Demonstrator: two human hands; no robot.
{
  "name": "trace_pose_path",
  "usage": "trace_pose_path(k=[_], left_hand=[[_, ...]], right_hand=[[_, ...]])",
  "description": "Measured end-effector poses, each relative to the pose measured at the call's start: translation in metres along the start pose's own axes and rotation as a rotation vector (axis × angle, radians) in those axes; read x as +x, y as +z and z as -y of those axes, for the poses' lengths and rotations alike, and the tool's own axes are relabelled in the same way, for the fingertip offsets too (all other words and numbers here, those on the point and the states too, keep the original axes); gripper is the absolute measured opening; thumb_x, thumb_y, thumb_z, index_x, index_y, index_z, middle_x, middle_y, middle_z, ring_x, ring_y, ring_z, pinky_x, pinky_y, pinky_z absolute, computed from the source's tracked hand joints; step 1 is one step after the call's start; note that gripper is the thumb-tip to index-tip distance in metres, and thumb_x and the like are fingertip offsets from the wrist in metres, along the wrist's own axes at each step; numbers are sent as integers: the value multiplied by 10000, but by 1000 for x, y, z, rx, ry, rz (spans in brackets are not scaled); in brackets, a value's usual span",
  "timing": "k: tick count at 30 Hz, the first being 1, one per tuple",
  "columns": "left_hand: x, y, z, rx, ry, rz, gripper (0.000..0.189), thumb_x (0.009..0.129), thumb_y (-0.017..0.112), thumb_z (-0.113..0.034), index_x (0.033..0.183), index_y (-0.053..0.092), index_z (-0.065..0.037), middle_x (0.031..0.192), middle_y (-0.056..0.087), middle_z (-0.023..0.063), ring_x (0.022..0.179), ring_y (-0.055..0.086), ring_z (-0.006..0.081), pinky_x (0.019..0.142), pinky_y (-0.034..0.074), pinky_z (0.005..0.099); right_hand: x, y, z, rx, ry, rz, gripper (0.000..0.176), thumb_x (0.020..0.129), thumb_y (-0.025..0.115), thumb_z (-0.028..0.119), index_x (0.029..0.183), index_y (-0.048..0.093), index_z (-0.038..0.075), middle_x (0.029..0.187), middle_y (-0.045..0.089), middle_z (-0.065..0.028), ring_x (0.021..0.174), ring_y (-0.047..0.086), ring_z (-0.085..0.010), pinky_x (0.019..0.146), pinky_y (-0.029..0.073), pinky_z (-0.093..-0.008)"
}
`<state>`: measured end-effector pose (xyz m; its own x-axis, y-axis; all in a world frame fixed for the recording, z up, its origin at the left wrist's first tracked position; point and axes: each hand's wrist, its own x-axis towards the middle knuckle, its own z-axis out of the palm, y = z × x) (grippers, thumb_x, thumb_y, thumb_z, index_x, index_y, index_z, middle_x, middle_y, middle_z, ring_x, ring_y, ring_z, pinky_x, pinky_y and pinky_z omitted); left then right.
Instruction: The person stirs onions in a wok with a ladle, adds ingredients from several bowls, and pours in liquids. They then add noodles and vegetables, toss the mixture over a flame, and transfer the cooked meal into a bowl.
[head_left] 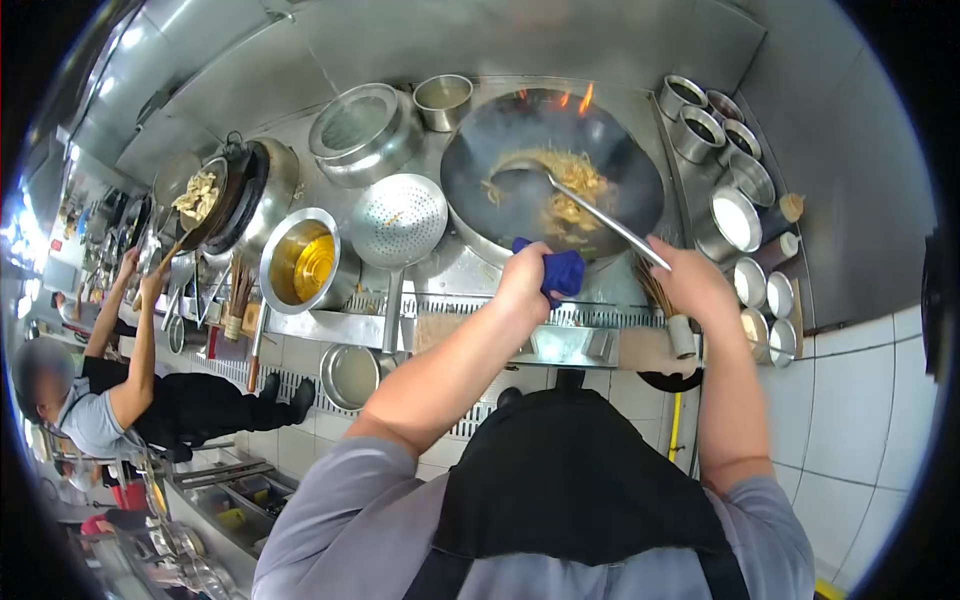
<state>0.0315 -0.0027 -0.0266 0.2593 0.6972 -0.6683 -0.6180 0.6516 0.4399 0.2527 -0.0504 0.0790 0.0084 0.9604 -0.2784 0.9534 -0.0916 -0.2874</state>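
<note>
In front of me a large black wok [625, 215] sits on the stove, with flames rising at its far rim. Browned noodles [575, 175] lie in it under some steam. My left hand [523, 282] is closed around a folded blue cloth [565, 272] at the wok's near edge; what the cloth covers is hidden. My right hand [692, 284] grips the handle of a long metal ladle [610, 222], whose bowl rests among the noodles. Left of the wok lies a perforated skimmer [400, 220], apart from my hands.
Several seasoning containers [735, 220] line the right side. A pot of yellow oil [315, 265] and a lidded metal pot [360, 150] stand to the left. A bamboo brush [680, 335] hangs near my right forearm. Farther left, another person [130, 390] works with a pan [205, 195].
</note>
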Motion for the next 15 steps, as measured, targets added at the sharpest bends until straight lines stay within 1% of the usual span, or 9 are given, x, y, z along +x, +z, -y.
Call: trace_pose_path(k=[1, 2, 4, 5, 8, 11, 12, 14, 15], left_hand=[[11, -11, 8, 41, 53, -45, 135, 814, 495, -135, 936, 498, -76, 762, 586, 108, 509, 537, 205, 377, 355, 294], [13, -23, 20, 54, 49, -36, 135, 814, 495, -135, 936, 498, -76, 762, 586, 108, 509, 537, 205, 377, 355, 294], [3, -48, 43, 257, 154, -120, 130, 802, 496, -123, 924, 504, -78, 784, 591, 112, 520, 548, 205, 388, 371, 297], [-10, -50, 48, 278, 140, -154, 133, 798, 498, -121, 924, 505, -79, 785, 591, 112, 523, 552, 202, 386, 376, 297], [-16, -37, 44, 188, 168, -211, 149, 789, 513, -120, 929, 513, -69, 756, 586, 102, 517, 553, 193, 368, 376, 299], [37, -35, 7, 177, 93, -2, 164, 810, 508, -182, 906, 535, -52, 723, 591, 87, 500, 550, 191, 358, 366, 299], [46, -26, -9, 187, 70, 82, 181, 818, 505, -210, 890, 542, -48, 716, 595, 84, 493, 549, 192, 353, 364, 299], [41, -15, -21, 217, 66, 51, 205, 835, 496, -253, 853, 549, -56, 742, 605, 89, 520, 558, 211, 387, 394, 316], [31, -9, -22, 133, 9, 70, 195, 837, 496, -243, 843, 552, -56, 758, 608, 95, 561, 570, 223, 415, 412, 332]], right_hand=[[1, 4, 12, -59, 37, -54, 467, 891, 550, 226, 1347, 467, 163, 1044, 635, -199, 927, 611, -382, 807, 482, -453], [2, 15, 10, -51, 50, -63, 467, 891, 550, 226, 1347, 467, 163, 1044, 635, -199, 927, 611, -382, 807, 482, -453], [7, 37, 8, -182, -25, -240, 453, 903, 520, 189, 1352, 460, 181, 924, 642, -196, 864, 613, -369, 761, 482, -469], [0, 37, 4, -166, -35, -278, 485, 886, 542, 181, 1361, 446, 191, 872, 636, -186, 802, 611, -373, 722, 487, -464], [-30, 7, -16, -92, -98, -244, 479, 866, 573, 184, 1336, 479, 197, 879, 639, -198, 810, 614, -372, 720, 487, -459], [-60, -31, -18, 7, 21, -66, 437, 844, 606, 193, 1277, 542, 198, 954, 652, -178, 868, 612, -367, 766, 480, -445], [-60, -30, -26, -6, 13, -72, 437, 844, 606, 193, 1277, 542, 198, 954, 652, -178, 868, 612, -367, 766, 480, -445], [-65, -20, -51, 42, -158, -119, 462, 833, 614, 182, 1288, 533, 204, 984, 655, -158, 866, 615, -370, 772, 481, -439], [-67, -20, -49, 4, -120, -92, 473, 824, 623, 178, 1288, 535, 210, 999, 653, -158, 870, 617, -369, 774, 482, -434]])
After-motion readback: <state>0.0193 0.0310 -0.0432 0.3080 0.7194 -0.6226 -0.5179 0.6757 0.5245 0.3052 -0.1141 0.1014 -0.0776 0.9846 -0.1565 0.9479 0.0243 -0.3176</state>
